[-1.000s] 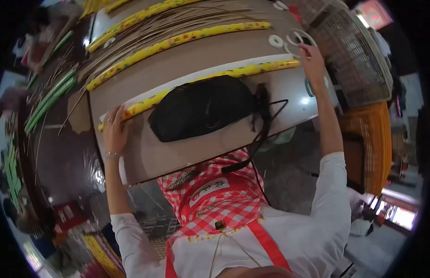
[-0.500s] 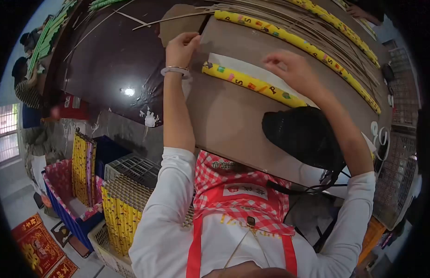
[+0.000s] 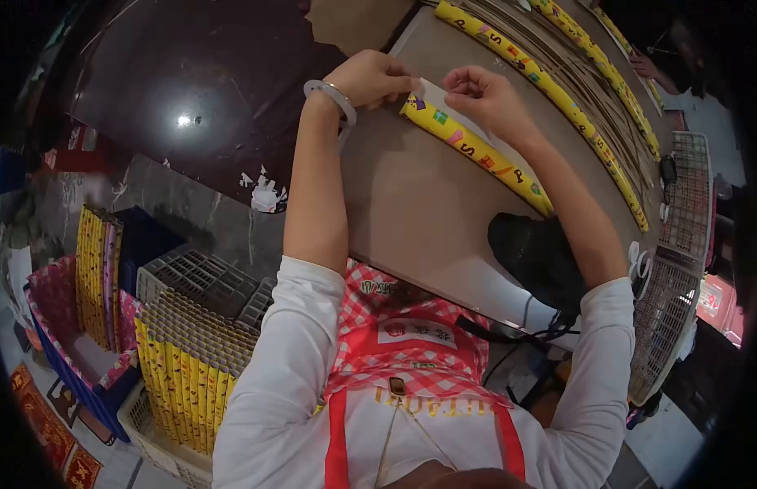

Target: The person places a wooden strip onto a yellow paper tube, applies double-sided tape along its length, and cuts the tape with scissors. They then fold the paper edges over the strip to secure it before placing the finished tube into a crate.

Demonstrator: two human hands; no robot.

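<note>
A yellow patterned paper tube (image 3: 476, 155) lies slantwise on the brown table, with a strip of white paper (image 3: 434, 94) along its far side. At the tube's upper left end, my left hand (image 3: 377, 79) has its fingers pinched together beside the white strip; what they hold, if anything, is too small to make out. My right hand (image 3: 494, 104) is over the strip, fingers curled and thumb close to the index finger. Whether something is between them cannot be seen. A black bag-like object (image 3: 532, 253) lies below my right forearm.
Longer yellow tubes (image 3: 558, 94) and thin brown strips (image 3: 594, 102) lie farther back. Torn white scraps (image 3: 266, 194) are at the dark table's edge. A crate of upright yellow tubes (image 3: 183, 367) stands at lower left. Another person's hand (image 3: 646, 67) shows at upper right.
My left hand has moved right to the end of the tube. My right hand has shifted closer to it, its fingers more curled. The head view has turned somewhat.
</note>
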